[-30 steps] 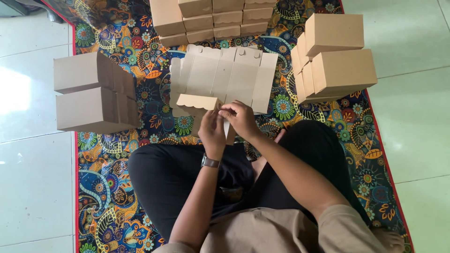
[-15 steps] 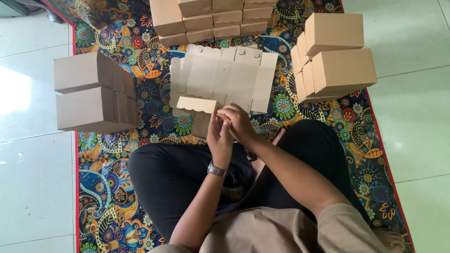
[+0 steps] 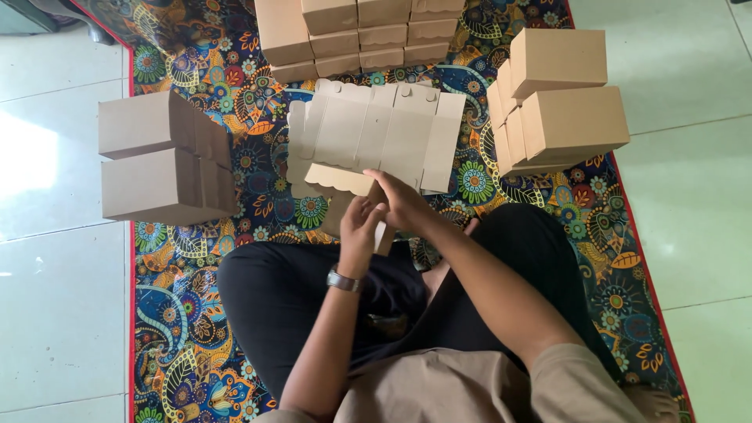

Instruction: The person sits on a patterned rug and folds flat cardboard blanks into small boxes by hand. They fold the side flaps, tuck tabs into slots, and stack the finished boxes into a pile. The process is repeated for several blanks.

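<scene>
— Two hands meet over the lap, don't they?

— Yes. Left hand point(image 3: 362, 227), watch point(image 3: 343, 280) on its wrist, and right hand point(image 3: 403, 205) are both closed on the half-folded box point(image 3: 345, 188), just above the crossed legs.

— What changed?

— A second ago the hands sat a little lower; they have since crept up the cardboard, fingers pinching a side panel. I'd judge a flap is being tucked in, so the box is part-formed, not shut.

— How does it look?

— Plain brown card with a scalloped flap edge sticking out left. Behind it a flat blank point(image 3: 376, 133) lies spread on the patterned rug point(image 3: 196, 313). Farther off, finished boxes stand stacked left point(image 3: 149, 157), right point(image 3: 564, 98) and at the far edge point(image 3: 352, 31).
</scene>
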